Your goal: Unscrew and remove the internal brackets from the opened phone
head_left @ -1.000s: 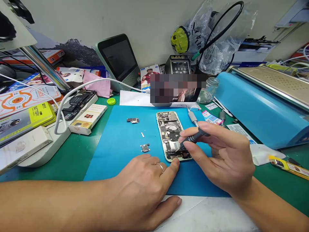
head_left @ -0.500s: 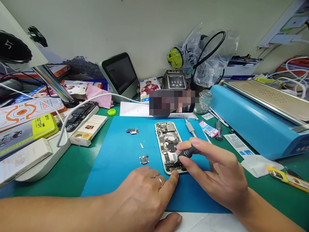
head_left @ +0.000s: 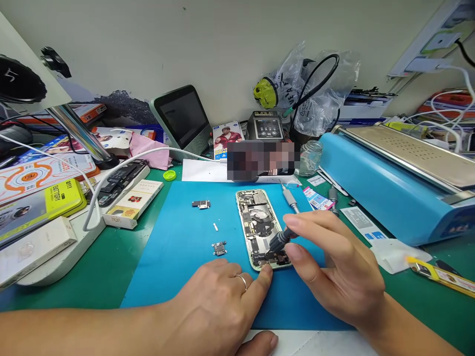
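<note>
An opened phone (head_left: 256, 222) with its circuit boards bare lies lengthwise on a blue work mat (head_left: 178, 257). My right hand (head_left: 334, 267) pinches a dark screwdriver (head_left: 280, 239) whose tip points down at the phone's lower boards. My left hand (head_left: 218, 306) lies flat on the mat with its fingers stretched out. A ring is on one finger, and a fingertip presses the phone's near end. Small loose phone parts (head_left: 219, 248) lie on the mat left of the phone.
A second screwdriver (head_left: 290, 199) lies right of the phone. A long blue machine (head_left: 378, 188) fills the right side. Boxes (head_left: 133, 198), a white cable (head_left: 111, 173) and a dismantled phone crowd the left. A dark tablet screen (head_left: 181, 118), a glass jar (head_left: 309, 157) and a soldering station stand behind.
The camera view tilted up a little, so the bench sits lower in frame. My right hand turned the screwdriver slightly and shifted its tip toward the phone's lower end. My left hand stayed put.
</note>
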Demonstrator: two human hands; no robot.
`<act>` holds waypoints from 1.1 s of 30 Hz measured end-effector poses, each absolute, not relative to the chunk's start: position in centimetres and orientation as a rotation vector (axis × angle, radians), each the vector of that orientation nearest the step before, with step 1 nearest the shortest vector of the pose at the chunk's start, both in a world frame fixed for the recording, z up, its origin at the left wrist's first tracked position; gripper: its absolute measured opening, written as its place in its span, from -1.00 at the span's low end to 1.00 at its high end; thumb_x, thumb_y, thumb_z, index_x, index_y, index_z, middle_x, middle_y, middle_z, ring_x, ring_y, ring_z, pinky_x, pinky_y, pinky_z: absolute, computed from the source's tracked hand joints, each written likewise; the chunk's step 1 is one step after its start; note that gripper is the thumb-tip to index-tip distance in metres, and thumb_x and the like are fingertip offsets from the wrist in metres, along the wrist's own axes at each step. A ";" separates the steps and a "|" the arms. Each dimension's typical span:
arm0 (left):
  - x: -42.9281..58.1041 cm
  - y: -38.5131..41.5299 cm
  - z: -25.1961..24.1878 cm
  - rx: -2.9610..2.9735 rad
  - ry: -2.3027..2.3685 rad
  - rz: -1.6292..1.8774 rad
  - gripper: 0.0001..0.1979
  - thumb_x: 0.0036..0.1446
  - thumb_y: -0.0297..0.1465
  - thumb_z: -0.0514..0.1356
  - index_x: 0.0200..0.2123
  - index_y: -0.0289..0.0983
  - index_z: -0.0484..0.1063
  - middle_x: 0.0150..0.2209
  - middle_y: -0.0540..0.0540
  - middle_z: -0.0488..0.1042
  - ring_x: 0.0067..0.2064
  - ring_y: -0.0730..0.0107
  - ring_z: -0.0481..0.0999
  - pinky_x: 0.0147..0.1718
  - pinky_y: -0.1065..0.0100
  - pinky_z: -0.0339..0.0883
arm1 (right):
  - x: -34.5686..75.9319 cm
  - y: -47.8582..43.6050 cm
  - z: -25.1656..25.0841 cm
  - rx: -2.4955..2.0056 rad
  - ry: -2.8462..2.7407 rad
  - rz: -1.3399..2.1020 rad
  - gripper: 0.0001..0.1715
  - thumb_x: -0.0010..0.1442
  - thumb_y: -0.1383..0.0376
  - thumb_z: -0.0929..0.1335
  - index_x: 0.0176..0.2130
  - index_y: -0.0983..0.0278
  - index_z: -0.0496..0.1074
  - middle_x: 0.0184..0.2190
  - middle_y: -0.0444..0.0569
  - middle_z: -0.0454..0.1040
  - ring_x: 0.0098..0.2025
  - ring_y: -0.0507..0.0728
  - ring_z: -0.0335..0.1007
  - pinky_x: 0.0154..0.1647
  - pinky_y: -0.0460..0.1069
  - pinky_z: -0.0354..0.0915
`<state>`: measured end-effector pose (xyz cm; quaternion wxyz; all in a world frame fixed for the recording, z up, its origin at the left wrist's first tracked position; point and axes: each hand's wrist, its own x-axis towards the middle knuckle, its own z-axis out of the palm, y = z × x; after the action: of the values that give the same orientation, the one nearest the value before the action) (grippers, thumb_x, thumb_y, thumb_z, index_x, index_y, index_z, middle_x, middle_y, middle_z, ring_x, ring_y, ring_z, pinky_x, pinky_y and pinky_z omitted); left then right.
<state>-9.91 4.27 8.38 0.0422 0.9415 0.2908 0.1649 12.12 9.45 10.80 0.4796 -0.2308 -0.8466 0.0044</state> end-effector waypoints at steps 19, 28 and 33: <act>-10.2 4.0 9.7 2.737 0.923 0.253 -0.38 0.37 -0.17 0.17 0.33 -0.46 0.24 -0.24 -0.14 0.61 -0.28 0.09 0.61 -0.31 0.07 0.53 | 11.9 9.5 11.0 -0.561 -2.056 0.075 -0.34 0.19 0.62 0.37 0.22 0.25 0.44 -0.13 0.00 0.61 -0.21 0.15 0.51 -0.21 0.11 0.43; -10.0 3.9 10.4 2.676 0.905 0.255 -0.39 0.39 -0.20 0.15 0.33 -0.51 0.25 -0.24 -0.18 0.61 -0.26 0.05 0.62 -0.28 0.03 0.55 | 11.9 9.5 10.5 -0.565 -2.061 0.197 -0.25 0.20 0.62 0.37 0.28 0.15 0.36 0.03 0.02 0.62 0.04 0.25 0.58 0.07 0.24 0.48; -10.1 3.9 10.5 2.663 0.900 0.234 -0.40 0.42 -0.20 0.11 0.33 -0.52 0.24 -0.24 -0.18 0.61 -0.27 0.06 0.61 -0.28 0.03 0.53 | 12.0 9.9 10.3 -0.573 -2.059 0.258 -0.23 0.21 0.61 0.39 0.27 0.07 0.33 -0.05 -0.04 0.61 -0.09 0.19 0.59 0.04 0.24 0.50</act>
<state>-10.10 3.92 10.52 0.1597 0.9320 0.3148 0.0820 11.95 9.89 10.29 0.4745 -0.2343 -0.8419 0.1054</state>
